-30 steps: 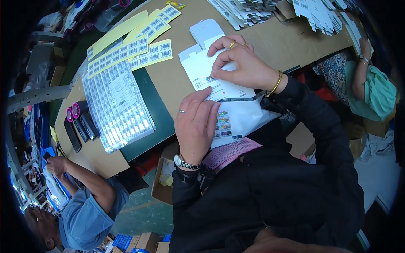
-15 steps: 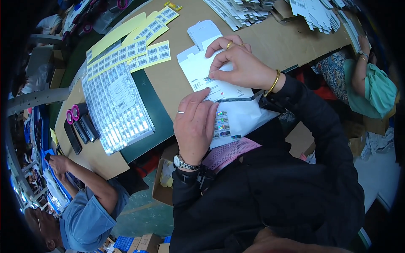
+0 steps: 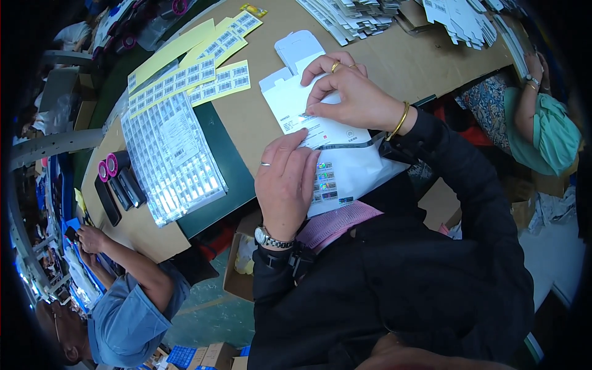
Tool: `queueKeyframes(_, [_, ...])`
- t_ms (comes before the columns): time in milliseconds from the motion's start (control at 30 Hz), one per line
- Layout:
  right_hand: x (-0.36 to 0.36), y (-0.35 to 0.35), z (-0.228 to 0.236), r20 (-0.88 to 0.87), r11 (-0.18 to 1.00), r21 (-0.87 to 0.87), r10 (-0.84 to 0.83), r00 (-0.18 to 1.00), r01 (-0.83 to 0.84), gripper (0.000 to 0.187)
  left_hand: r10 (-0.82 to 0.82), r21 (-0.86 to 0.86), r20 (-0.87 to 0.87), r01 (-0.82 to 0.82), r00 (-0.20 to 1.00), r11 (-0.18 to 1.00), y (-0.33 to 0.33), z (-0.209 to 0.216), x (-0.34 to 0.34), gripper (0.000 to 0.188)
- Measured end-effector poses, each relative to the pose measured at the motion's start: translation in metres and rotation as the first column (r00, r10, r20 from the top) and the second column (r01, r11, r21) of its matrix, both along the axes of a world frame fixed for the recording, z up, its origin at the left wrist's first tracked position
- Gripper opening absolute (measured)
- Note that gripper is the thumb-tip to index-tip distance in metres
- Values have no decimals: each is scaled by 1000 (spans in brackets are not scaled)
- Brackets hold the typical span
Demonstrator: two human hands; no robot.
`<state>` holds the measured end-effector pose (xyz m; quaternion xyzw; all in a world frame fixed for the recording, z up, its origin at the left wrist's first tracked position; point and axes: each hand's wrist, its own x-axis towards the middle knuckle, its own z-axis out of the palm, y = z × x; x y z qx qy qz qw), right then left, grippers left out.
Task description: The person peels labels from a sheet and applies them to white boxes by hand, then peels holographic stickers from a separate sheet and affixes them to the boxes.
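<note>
A flat, unfolded white carton (image 3: 280,98) lies at the table edge before me, its flaps pointing away. My right hand (image 3: 348,92) is over it, thumb and forefinger pinched on a small shiny sticker (image 3: 303,115) at the carton's printed face; the fingertips partly cover it. My left hand (image 3: 285,179) rests open at the carton's near left side, its fingers stretched out and the forefinger tip touching the card just below the pinch. Beside that hand, a white backing sheet (image 3: 357,176) bears several small holographic stickers (image 3: 325,176). A dark strip crosses between carton and sheet.
Yellow label sheets (image 3: 228,77) and a plastic-wrapped stack of labels (image 3: 169,154) lie to the left. Black rolls with pink cores (image 3: 113,164) stand beyond. Flat cartons (image 3: 357,18) are piled at the back. Co-workers sit left (image 3: 132,308) and right (image 3: 542,129).
My hands and the carton stay almost in place. The co-worker at the left has shifted their hands slightly.
</note>
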<state>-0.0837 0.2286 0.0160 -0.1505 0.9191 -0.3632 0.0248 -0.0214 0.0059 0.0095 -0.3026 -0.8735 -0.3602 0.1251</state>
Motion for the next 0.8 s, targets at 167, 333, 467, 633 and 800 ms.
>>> queueKeyframes(167, [0,0,1,10,1000,-17,7,1000,-7,7,6,-1,11,-6,1000,1000,0,0,2,13])
queueKeyframes(333, [0,0,-2,32,999,-46,21,999,-20,8,8,7,-8,-8,1000,1000,0,0,0,13])
queueKeyframes(467, [-10,9,-2,37,993,-103,54,998,-50,10,6,10,19,-6,1000,1000,1,2,0,12])
queueKeyframes(633, [-5,7,-5,38,993,-103,67,997,-63,12,4,28,-19,-4,1000,1000,0,-2,-2,12])
queueKeyframes(800, [-4,6,-6,0,995,-83,54,999,-54,11,10,24,-7,-10,1000,1000,1,-1,-1,12])
